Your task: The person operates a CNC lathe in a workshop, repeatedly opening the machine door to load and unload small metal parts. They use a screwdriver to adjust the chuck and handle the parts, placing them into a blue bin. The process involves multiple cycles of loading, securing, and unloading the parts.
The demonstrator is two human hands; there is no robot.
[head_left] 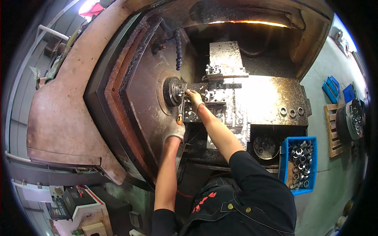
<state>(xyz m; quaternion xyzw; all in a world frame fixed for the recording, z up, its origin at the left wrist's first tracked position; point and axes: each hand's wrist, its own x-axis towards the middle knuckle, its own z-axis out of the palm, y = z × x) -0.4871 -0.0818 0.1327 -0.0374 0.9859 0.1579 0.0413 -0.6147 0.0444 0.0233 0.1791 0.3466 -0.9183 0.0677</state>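
My left hand (174,130), in a pale work glove, is closed round the orange handle of a slim hand tool (180,119). Its thin metal shaft points up toward the lathe chuck (173,91). My right hand (195,100), gloved too, has its fingers bent together right beside the chuck jaws. What those fingers grip is too small to make out. Just right of this hand sits a tool block (215,96) with bolts on the lathe's slide.
A blue segmented coolant hose (178,55) hangs above the chuck. Several metal rings (292,113) lie on the lit machine cover (271,94). A blue crate (314,165) of rings stands at the right, near a round pan (266,156). The machine door (67,98) flanks my left.
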